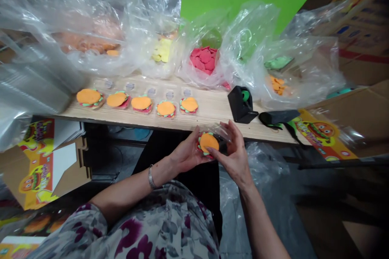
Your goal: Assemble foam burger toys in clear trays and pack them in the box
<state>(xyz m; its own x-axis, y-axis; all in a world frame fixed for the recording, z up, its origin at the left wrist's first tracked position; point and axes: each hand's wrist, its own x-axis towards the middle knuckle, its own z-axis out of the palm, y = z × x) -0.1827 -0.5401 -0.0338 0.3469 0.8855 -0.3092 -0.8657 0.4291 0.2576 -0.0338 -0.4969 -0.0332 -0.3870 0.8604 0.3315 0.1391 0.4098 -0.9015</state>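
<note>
In front of the table edge, my left hand (pixel 187 151) cradles a clear plastic clamshell box with a toy burger (pixel 209 143) in it. The burger has an orange bun top with green and red layers showing at its rim. My right hand (pixel 234 156) grips the same box from the right, its thumb on the bun and its fingers at the raised clear lid (pixel 221 132). On the table stands a row of several more toy burgers (pixel 165 109) in open clear boxes, their lids leaning back behind them.
A black tape dispenser (pixel 241 105) stands right of the row, near a black strap-like item (pixel 281 119). Plastic bags of red pieces (pixel 204 60), yellow pieces (pixel 162 50) and orange pieces (pixel 277 85) line the back. Printed cartons (pixel 326 133) flank the table; stacked clear plastic (pixel 33 85) stands left.
</note>
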